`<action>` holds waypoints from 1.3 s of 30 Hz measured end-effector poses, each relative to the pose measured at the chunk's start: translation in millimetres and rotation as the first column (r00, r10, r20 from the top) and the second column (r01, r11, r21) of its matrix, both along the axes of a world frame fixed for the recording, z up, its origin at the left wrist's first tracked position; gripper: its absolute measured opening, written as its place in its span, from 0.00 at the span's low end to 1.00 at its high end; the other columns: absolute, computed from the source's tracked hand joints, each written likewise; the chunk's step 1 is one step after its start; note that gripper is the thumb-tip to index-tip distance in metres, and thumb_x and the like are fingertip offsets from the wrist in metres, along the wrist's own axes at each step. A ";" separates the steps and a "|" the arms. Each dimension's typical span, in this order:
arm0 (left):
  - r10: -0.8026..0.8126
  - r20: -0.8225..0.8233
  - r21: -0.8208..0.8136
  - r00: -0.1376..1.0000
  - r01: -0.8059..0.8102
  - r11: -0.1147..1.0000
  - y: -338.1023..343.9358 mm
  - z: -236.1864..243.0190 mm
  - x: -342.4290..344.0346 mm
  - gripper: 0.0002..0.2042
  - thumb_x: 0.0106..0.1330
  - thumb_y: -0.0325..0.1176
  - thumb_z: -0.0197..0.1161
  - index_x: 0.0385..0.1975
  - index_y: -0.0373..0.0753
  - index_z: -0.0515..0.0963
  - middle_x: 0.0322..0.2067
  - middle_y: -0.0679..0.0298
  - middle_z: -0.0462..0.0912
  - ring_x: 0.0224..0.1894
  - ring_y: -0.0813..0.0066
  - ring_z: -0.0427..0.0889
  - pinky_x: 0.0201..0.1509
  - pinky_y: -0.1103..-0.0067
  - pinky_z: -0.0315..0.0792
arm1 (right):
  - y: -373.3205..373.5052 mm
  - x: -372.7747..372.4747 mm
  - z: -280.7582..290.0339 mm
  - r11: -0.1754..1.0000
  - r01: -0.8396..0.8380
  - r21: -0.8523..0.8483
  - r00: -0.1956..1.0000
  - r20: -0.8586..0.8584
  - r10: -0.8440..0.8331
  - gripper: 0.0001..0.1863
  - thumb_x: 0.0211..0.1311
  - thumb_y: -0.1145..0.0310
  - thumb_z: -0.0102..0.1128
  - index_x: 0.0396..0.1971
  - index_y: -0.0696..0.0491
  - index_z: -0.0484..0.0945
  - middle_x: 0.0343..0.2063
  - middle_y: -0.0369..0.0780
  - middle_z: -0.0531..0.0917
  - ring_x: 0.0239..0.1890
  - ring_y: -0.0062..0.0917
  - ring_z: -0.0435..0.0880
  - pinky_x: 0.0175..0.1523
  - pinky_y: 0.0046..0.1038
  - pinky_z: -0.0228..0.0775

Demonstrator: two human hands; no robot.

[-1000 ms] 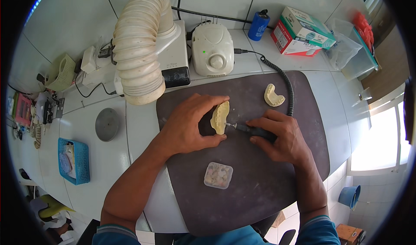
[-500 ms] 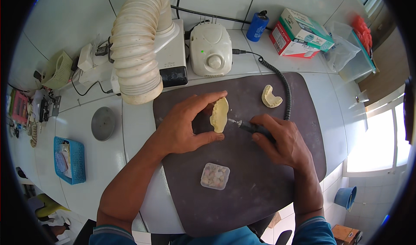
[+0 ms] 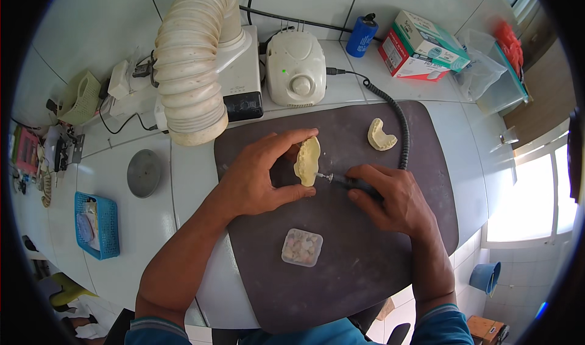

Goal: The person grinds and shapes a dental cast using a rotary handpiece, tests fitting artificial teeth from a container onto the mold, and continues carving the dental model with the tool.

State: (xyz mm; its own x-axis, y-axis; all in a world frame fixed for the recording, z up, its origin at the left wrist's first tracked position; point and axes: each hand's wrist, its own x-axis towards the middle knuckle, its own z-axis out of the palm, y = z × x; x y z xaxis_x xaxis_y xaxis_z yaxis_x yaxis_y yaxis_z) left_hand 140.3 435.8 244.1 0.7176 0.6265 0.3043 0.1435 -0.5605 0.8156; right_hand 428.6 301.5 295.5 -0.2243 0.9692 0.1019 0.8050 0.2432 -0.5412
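My left hand [image 3: 259, 174] grips a pale yellow plaster dental model [image 3: 307, 162] between thumb and fingers, tilted on its edge above the dark mat. In my right hand [image 3: 390, 199] is a dark rotary handpiece [image 3: 359, 184], its metal bur pointing left. The bur's tip meets the lower right edge of the model, or very nearly so. A second, horseshoe-shaped plaster dental model [image 3: 381, 135] lies on the mat at the upper right. Nearer to me sits a small clear plastic box [image 3: 302, 247] of tooth-coloured pieces.
A coiled cord [image 3: 403, 125] links the handpiece to a white control unit [image 3: 297, 71] with a green light. The ribbed suction hose [image 3: 190, 71] hangs over the mat's far left. Left of the brown mat [image 3: 341, 290] are a grey bowl [image 3: 144, 173] and a blue basket [image 3: 108, 229].
My right hand has moved the handpiece slightly left, bringing its bur to the edge of the dental model. The left hand has barely moved.
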 end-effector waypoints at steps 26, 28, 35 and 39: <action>0.108 0.020 -0.042 0.994 -0.107 0.993 -1.1 -4.8 4.9 0.50 0.62 0.28 0.91 0.87 0.43 0.73 0.57 0.62 0.93 0.53 0.73 0.92 0.58 0.72 0.85 | -2.4 2.3 3.9 0.977 0.197 0.080 0.979 0.035 -0.200 0.17 0.79 0.59 0.76 0.60 0.48 0.85 0.48 0.45 0.94 0.42 0.51 0.95 0.46 0.52 0.83; 0.133 0.036 -0.086 0.990 -0.130 0.988 -1.1 -3.6 6.5 0.49 0.64 0.25 0.89 0.87 0.42 0.72 0.60 0.61 0.92 0.54 0.74 0.92 0.59 0.73 0.86 | -2.0 5.0 2.7 0.974 0.221 0.054 0.969 0.098 -0.225 0.16 0.79 0.59 0.76 0.59 0.48 0.85 0.48 0.44 0.93 0.42 0.51 0.95 0.44 0.53 0.82; 0.153 0.273 -0.476 0.950 -0.005 0.880 -7.7 -4.2 15.6 0.46 0.71 0.16 0.81 0.89 0.43 0.68 0.66 0.61 0.78 0.60 0.71 0.93 0.66 0.72 0.90 | -8.4 1.1 -0.7 0.976 0.153 0.155 0.937 0.291 -0.193 0.16 0.74 0.60 0.78 0.55 0.46 0.85 0.43 0.41 0.89 0.42 0.47 0.94 0.46 0.50 0.81; 0.181 0.303 -0.503 0.936 -0.004 0.865 -3.2 -7.5 14.2 0.44 0.74 0.17 0.81 0.88 0.42 0.68 0.64 0.62 0.76 0.62 0.69 0.92 0.71 0.70 0.89 | -12.9 3.6 4.6 0.978 0.134 0.162 0.932 0.314 -0.179 0.16 0.71 0.60 0.81 0.53 0.47 0.87 0.40 0.40 0.88 0.41 0.44 0.94 0.45 0.49 0.81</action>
State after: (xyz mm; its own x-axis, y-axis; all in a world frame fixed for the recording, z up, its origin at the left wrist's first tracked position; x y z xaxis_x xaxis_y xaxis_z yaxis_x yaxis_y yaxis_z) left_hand 154.4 432.6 236.6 0.5615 0.8139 0.1492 -0.1516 -0.0761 0.9855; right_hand 432.2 288.6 300.1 -0.1138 0.9767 0.1818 0.9648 0.1524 -0.2145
